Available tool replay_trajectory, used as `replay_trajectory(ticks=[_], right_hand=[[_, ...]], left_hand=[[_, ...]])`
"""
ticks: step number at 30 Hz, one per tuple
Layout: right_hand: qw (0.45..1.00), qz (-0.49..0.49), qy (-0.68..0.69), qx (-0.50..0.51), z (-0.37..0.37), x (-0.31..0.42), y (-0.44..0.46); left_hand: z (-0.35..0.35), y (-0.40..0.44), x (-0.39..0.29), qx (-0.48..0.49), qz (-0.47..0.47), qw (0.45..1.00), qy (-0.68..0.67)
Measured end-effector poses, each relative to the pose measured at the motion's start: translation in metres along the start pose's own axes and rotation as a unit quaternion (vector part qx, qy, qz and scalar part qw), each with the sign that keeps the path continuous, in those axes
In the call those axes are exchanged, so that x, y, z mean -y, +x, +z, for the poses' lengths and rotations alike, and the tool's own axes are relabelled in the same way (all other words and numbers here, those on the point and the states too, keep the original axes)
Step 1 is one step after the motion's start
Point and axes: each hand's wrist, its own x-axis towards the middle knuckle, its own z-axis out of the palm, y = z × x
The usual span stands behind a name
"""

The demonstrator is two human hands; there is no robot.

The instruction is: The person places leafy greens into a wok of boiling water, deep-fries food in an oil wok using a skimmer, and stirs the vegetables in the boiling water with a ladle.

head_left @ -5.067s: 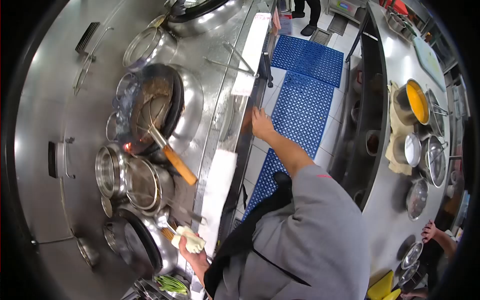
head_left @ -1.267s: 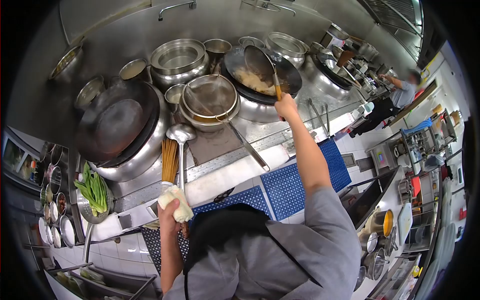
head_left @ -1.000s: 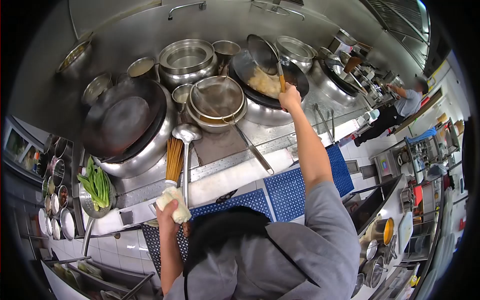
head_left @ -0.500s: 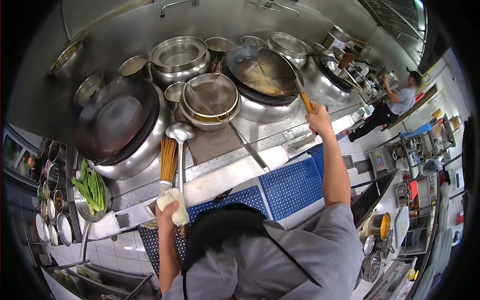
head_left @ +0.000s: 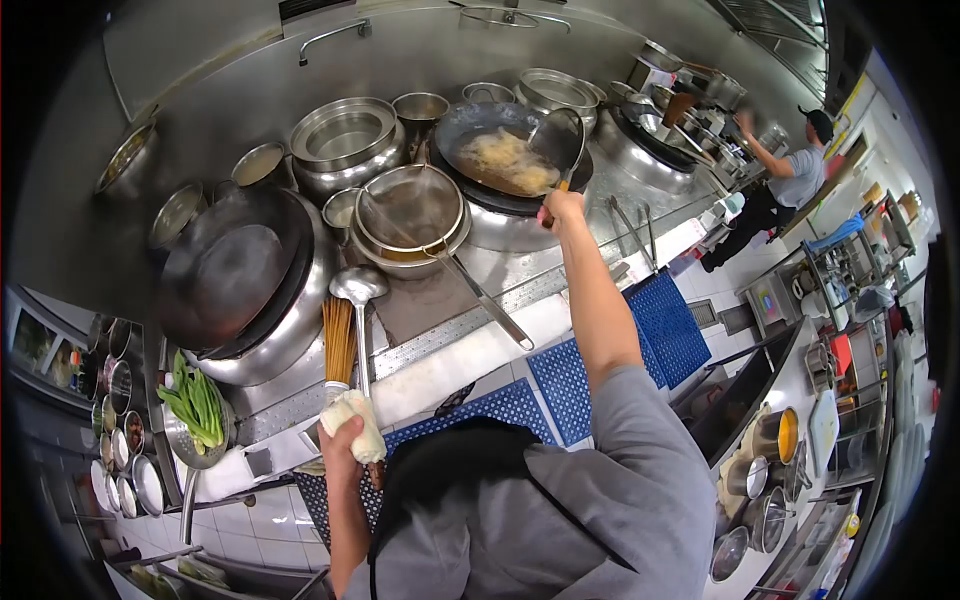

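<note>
My right hand [head_left: 563, 207] is closed round the wooden handle of a ladle [head_left: 563, 140]. The ladle's dark, round head is raised over the right side of a wok [head_left: 470, 125]. Pale yellowish food [head_left: 505, 155] lies in the wok, which sits on a burner. My left hand [head_left: 343, 440], near the counter's front edge, is closed on a folded white cloth [head_left: 355, 422]. Just beyond the cloth lie a bamboo wok brush [head_left: 338, 340] and a second steel ladle [head_left: 360, 286].
A strainer [head_left: 412, 210] rests on a bowl in the middle, its handle pointing towards me. A dark wok [head_left: 230, 270] stands at left, with leafy greens [head_left: 195, 405] in a perforated skimmer below. Steel pots [head_left: 343, 140] line the back. A co-worker [head_left: 800, 165] stands far right.
My right hand has moved left and towards the wok, and the ladle's head now shows lifted above the food. My left hand still holds the cloth. The co-worker's arm has shifted.
</note>
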Motion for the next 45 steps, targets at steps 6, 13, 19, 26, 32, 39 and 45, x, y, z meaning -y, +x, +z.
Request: replay_trajectory(ticks=[6,13,19,26,32,39,45], right_hand=[[0.966,0.148,0.127,0.169,-0.001,0.012,0.040],[0.971,0.084,-0.027,0.223,-0.045,0.024,-0.016],[0.965,-0.101,-0.129,0.205,-0.049,0.021,-0.067],[0.931,-0.253,-0.252,0.070,-0.033,0.016,-0.084],[0.909,-0.231,-0.342,0.059,-0.045,-0.011,-0.083],[0.825,-0.352,-0.440,-0.036,-0.057,-0.007,-0.056],[0.807,-0.309,-0.499,-0.064,-0.021,-0.026,-0.064]], left_hand=[[-0.007,-0.013,0.005,-0.043,-0.016,0.999,-0.004],[-0.010,-0.012,0.009,-0.042,-0.003,0.999,-0.002],[0.007,-0.011,0.000,-0.033,-0.011,0.999,0.008],[0.011,-0.007,-0.003,-0.017,-0.012,1.000,0.017],[0.009,-0.012,0.002,-0.042,-0.012,0.999,0.024],[-0.014,-0.016,0.003,-0.040,-0.010,0.998,0.043],[-0.010,-0.015,-0.002,-0.037,0.006,0.999,0.038]])
